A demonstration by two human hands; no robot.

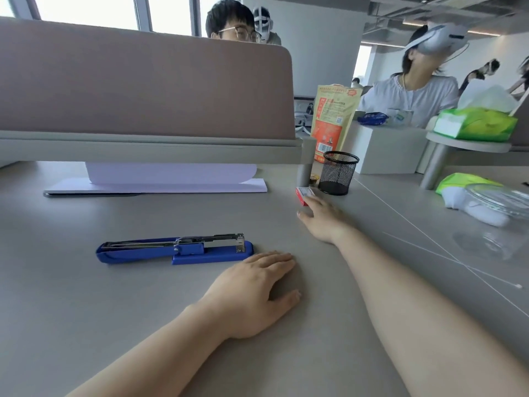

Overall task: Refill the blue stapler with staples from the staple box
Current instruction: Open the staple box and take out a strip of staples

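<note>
The blue stapler (174, 249) lies on the left part of the desk (86, 310), flat on its side, and its metal magazine seems to be swung open, so I think it is ready to receive staples. Nothing holds it.

Just to the right of the stapler and a little nearer to me, my left hand (252, 293) rests palm down on the desk. The fingers are spread and relaxed, closed on nothing; the fingertips are near the stapler's right end but do not touch it. I judge I keep this hand there so that it can steady the stapler later.

Farther and to the right, my right hand (322, 217) is stretched out with the arm almost straight. Its fingers are open and reach the near end of the staple box (304, 194), a small red box beside the black mesh cup (337, 173). I cannot tell if the fingers already press the box; they do not yet close around it. The box is well apart from the stapler, so I must bring it nearer.
</note>
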